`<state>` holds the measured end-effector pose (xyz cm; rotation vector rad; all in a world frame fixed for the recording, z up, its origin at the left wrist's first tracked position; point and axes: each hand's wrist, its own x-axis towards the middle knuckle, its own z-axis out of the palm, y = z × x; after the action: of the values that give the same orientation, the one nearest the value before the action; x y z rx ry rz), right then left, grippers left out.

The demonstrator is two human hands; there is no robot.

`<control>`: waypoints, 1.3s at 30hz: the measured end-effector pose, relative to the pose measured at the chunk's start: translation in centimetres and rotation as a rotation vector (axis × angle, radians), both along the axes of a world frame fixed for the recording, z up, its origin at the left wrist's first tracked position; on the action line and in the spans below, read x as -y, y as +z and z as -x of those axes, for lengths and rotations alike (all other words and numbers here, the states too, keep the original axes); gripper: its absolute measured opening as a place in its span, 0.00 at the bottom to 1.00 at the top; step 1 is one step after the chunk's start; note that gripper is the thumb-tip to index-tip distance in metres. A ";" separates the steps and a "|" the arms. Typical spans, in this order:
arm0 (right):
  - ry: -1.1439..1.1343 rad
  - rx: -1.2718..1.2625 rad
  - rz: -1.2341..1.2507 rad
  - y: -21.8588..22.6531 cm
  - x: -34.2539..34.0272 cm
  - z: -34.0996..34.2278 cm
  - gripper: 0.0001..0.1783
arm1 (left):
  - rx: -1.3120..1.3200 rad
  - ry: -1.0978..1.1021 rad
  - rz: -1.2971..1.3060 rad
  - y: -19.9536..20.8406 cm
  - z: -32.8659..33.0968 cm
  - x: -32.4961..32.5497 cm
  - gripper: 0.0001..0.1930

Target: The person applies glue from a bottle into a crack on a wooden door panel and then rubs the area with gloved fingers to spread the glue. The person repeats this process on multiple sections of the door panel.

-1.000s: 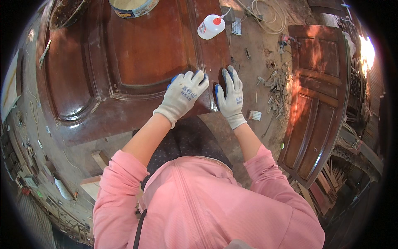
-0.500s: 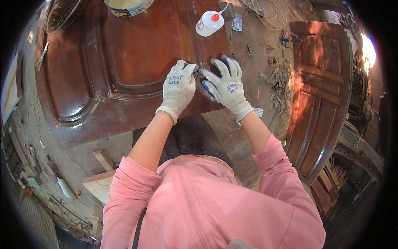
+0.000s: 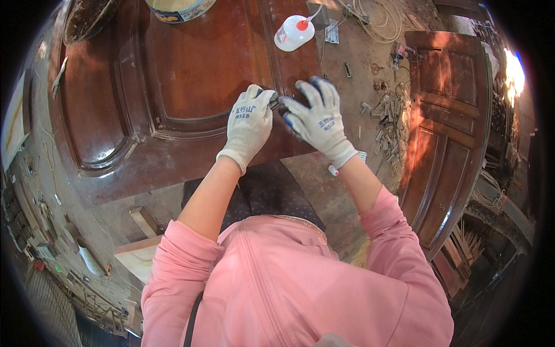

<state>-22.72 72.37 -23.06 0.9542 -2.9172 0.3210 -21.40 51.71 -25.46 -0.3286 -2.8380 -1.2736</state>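
Observation:
A reddish-brown panelled wooden door (image 3: pixel 202 69) lies flat in front of me. My left hand (image 3: pixel 248 118), in a white work glove with dark finger pads, is closed at the door's near right part. A small dark piece shows at its fingertips; its kind is hidden. My right hand (image 3: pixel 324 118), gloved alike, has its fingers apart over the right edge strip of the door. Its index fingertip is close to that dark piece; whether it touches cannot be made out. Farther up the strip lies a white plastic bottle (image 3: pixel 293 34) with a red cap and thin nozzle.
A round tub (image 3: pixel 179 13) and a dark, dirty basin (image 3: pixel 87 23) sit on the door's far side. Another brown door (image 3: pixel 445 133) lies at the right. Between them are scattered metal pieces (image 3: pixel 388 124), a drill (image 3: pixel 399 56) and a coiled cable (image 3: pixel 384 26). A wood block (image 3: pixel 143 222) is at lower left.
My right hand has shifted slightly right and its fingers have lifted a little away from the left fingertips. My left hand has stayed nearly in place.

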 end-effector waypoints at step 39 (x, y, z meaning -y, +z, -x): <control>0.016 -0.320 0.256 3.5 20.0 20.9 0.09 | -0.022 0.178 0.140 0.1 -0.7 -1.7 0.07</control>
<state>-43.58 52.36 -19.51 0.8957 -2.5087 0.4794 -20.71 53.43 -25.33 -0.0883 -2.8671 -1.0369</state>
